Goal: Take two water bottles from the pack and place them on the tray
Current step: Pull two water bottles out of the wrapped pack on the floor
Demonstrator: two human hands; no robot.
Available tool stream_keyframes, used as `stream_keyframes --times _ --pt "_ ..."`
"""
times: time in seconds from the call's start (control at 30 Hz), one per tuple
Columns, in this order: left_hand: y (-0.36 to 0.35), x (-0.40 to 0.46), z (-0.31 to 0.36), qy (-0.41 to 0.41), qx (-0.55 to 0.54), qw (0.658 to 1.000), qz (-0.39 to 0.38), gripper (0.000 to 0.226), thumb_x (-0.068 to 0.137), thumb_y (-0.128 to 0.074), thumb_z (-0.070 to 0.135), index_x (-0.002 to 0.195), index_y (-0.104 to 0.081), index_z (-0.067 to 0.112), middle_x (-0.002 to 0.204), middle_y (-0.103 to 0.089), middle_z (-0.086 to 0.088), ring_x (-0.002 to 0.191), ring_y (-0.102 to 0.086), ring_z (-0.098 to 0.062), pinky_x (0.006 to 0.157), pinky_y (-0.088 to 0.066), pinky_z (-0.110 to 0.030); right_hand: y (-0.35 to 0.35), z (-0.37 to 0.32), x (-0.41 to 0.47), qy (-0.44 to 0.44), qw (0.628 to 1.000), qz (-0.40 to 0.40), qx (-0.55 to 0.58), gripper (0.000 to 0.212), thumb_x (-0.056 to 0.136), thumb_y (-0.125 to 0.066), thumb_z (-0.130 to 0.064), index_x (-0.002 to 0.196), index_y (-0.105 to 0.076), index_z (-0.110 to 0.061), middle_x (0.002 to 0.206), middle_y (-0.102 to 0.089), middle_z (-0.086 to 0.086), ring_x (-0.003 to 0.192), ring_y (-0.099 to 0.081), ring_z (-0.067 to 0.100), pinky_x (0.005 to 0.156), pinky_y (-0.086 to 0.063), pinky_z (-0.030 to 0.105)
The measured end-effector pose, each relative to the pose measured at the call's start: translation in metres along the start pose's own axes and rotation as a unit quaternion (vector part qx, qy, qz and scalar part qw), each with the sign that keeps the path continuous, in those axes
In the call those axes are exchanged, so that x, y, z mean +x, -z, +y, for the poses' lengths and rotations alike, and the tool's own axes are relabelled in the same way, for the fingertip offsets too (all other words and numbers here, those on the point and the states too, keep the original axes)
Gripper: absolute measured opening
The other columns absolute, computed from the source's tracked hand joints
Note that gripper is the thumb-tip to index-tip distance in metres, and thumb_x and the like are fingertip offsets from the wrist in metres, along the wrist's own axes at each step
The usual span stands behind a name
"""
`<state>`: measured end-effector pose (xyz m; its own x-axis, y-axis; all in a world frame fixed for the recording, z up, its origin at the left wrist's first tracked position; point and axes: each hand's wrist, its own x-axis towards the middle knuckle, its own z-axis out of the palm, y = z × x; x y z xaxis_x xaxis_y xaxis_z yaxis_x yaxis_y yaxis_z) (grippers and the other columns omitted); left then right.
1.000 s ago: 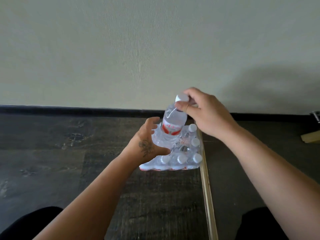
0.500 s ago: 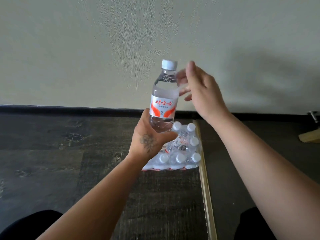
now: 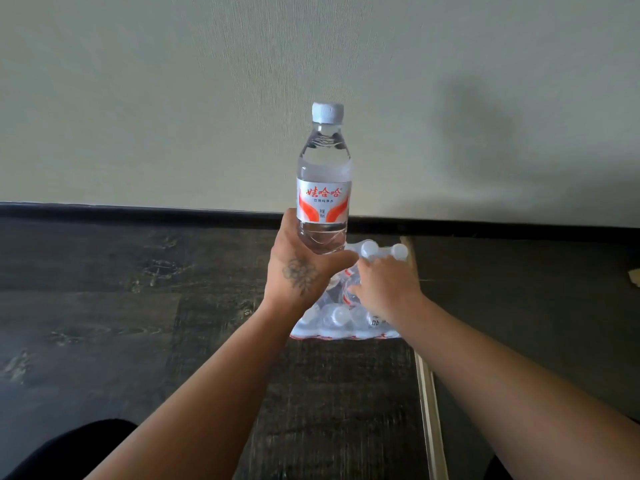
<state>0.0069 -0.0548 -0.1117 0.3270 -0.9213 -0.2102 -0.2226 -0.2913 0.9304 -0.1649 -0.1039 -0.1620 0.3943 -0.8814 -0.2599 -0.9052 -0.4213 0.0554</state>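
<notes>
water bottle [image 3: 323,188]: clear plastic, white cap, white label with red-orange swooshes and red characters; upright, raised in the air above the pack, centre of view. gripped round its lower body by left hand [image 3: 298,271], fingers wrapped behind, thumb across the front; flower tattoo on the back of the hand.

pack [image 3: 346,317]: shrink-wrapped clear film with a red edge, white caps showing through; lying on the dark wood-grain floor [image 3: 104,306], directly at 6 o'clock of the raised bottle, close to the wall.

right hand [image 3: 386,284]: palm down on top of the pack at 4 o'clock of the left hand, fingers reaching among the caps; closed on a bottle or merely resting, cannot tell.

wall [image 3: 173,98]: pale, plain, black skirting along the base.
</notes>
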Motion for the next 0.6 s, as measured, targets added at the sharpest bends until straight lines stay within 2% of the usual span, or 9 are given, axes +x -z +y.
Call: stream_keyframes --times 0.07,0.13,0.23,0.3,0.37,0.4,0.47,0.53,0.6 --pt "-0.002 0.0 0.001 0.004 -0.005 1.0 0.001 0.067 0.065 -0.1 0.035 0.107 -0.052 0.052 0.108 -0.074 0.018 0.094 -0.076 0.007 0.082 -0.055 -0.019 -0.004 0.002 0.0 -0.014 1.0 -0.018 0.012 0.039 0.105 -0.067 -0.046 0.128 -0.07 -0.014 0.105 -0.081 0.005 0.078 -0.069 0.016 0.069 -0.051 0.027" --pt "-0.003 0.001 0.001 0.005 -0.004 1.0 0.002 0.065 0.064 -0.1 0.035 0.106 -0.053 0.052 0.105 -0.075 0.019 0.091 -0.077 0.007 0.082 -0.056 -0.02 -0.007 0.003 0.0 -0.003 1.0 -0.026 0.013 0.04 0.107 -0.065 -0.043 0.132 -0.066 -0.011 0.105 -0.081 0.007 0.079 -0.073 0.02 0.06 -0.042 0.026" --pt "-0.004 0.002 0.0 0.01 0.001 1.0 -0.003 0.066 0.066 -0.101 0.032 0.105 -0.052 0.053 0.101 -0.073 0.022 0.087 -0.07 0.026 0.076 -0.052 -0.014 -0.005 0.005 -0.001 -0.007 0.999 -0.023 0.037 0.043 0.106 -0.066 -0.042 0.138 -0.063 -0.012 0.106 -0.081 0.008 0.089 -0.078 0.022 0.067 -0.055 0.028" --pt "-0.005 0.002 0.0 0.012 0.005 1.0 -0.007 0.068 0.066 -0.101 0.03 0.109 -0.052 0.051 0.1 -0.073 0.022 0.086 -0.067 0.029 0.074 -0.051 -0.012 0.0 0.006 0.0 -0.024 0.997 -0.033 0.064 0.043 0.105 -0.066 -0.041 0.137 -0.06 -0.013 0.104 -0.078 0.008 0.091 -0.077 0.024 0.076 -0.064 0.036" --pt "-0.006 0.002 0.001 0.015 0.007 1.0 -0.013 0.069 0.066 -0.1 0.03 0.111 -0.052 0.05 0.096 -0.076 0.027 0.085 -0.066 0.03 0.074 -0.051 -0.013 0.007 0.009 0.0 -0.037 0.994 -0.036 0.092 0.04 0.103 -0.066 -0.04 0.133 -0.059 -0.015 0.1 -0.075 0.006 0.091 -0.073 0.025 0.07 -0.06 0.037" --pt "-0.006 0.002 0.002 0.016 0.008 1.0 -0.017 0.068 0.065 -0.1 0.029 0.108 -0.052 0.051 0.095 -0.075 0.036 0.084 -0.066 0.031 0.073 -0.05 -0.013 0.012 0.011 -0.001 -0.041 0.993 -0.034 0.11 0.037 0.102 -0.066 -0.04 0.13 -0.059 -0.016 0.097 -0.072 0.003 0.092 -0.07 0.026 0.065 -0.053 0.034" --pt "-0.006 0.003 0.004 0.02 0.013 0.999 -0.024 0.066 0.064 -0.099 0.027 0.103 -0.052 0.051 0.095 -0.068 0.053 0.083 -0.067 0.03 0.072 -0.051 -0.016 0.025 0.015 -0.001 -0.046 0.989 -0.037 0.136 0.032 0.099 -0.065 -0.04 0.122 -0.06 -0.017 0.093 -0.068 0.004 0.097 -0.068 0.031 0.065 -0.043 0.034" --pt "-0.005 0.003 0.005 0.024 0.013 0.999 -0.032 0.065 0.062 -0.099 0.026 0.103 -0.053 0.049 0.098 -0.069 0.05 0.085 -0.07 0.024 0.073 -0.054 -0.02 0.042 0.02 0.0 -0.049 0.987 -0.048 0.147 0.028 0.1 -0.063 -0.043 0.109 -0.06 -0.016 0.093 -0.072 0.009 0.09 -0.067 0.034 0.066 -0.041 0.036" --pt "-0.004 0.003 0.006 0.025 0.015 0.999 -0.046 0.066 0.058 -0.097 0.029 0.105 -0.055 0.049 0.103 -0.071 0.045 0.088 -0.072 0.02 0.077 -0.057 -0.023 0.058 0.025 0.002 -0.047 0.987 -0.036 0.151 0.032 0.101 -0.065 -0.048 0.098 -0.054 -0.018 0.087 -0.07 0.005 0.073 -0.062 0.026 0.055 -0.036 0.034"
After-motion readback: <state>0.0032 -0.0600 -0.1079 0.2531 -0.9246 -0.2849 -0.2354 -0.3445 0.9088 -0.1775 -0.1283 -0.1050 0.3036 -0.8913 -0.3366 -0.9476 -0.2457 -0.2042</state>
